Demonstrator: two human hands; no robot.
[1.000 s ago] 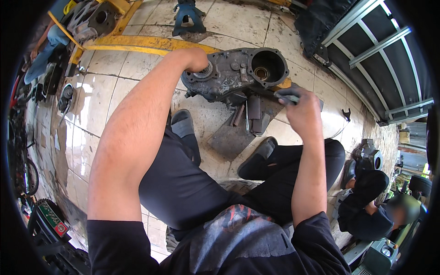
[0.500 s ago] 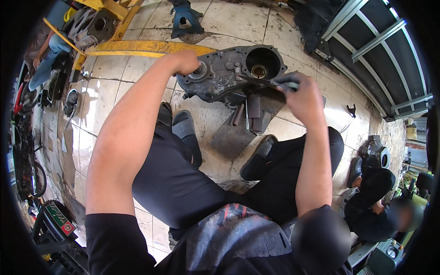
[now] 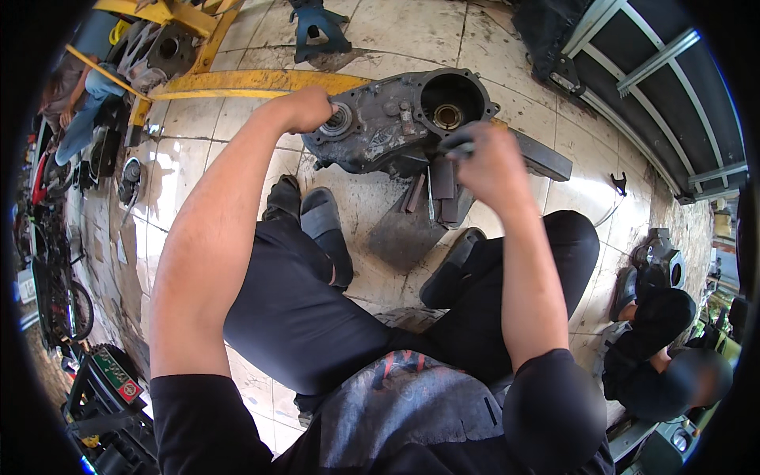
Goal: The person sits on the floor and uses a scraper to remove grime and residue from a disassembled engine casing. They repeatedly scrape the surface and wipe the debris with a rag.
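Note:
A grey cast-metal gear housing lies across the floor ahead of me. It has a wide round opening at its right end and a ring bearing at its left end. My left hand is closed on the housing beside that bearing, fingertips at its bore. My right hand, smeared by motion, grips a small dark piece just below the wide opening. What kind of piece it is, I cannot make out. Under the housing's near edge lie dark flat strips and a thin metal rod, on a dark plate.
A yellow steel frame runs behind the housing, with a blue stand beyond it. A dark beam extends right of my right hand. Other people sit at the far left and lower right, the latter near another metal casting.
My right hand has moved left and slightly down with the dark piece, uncovering the beam. My left hand stays at the bearing end; the whole view has shifted slightly.

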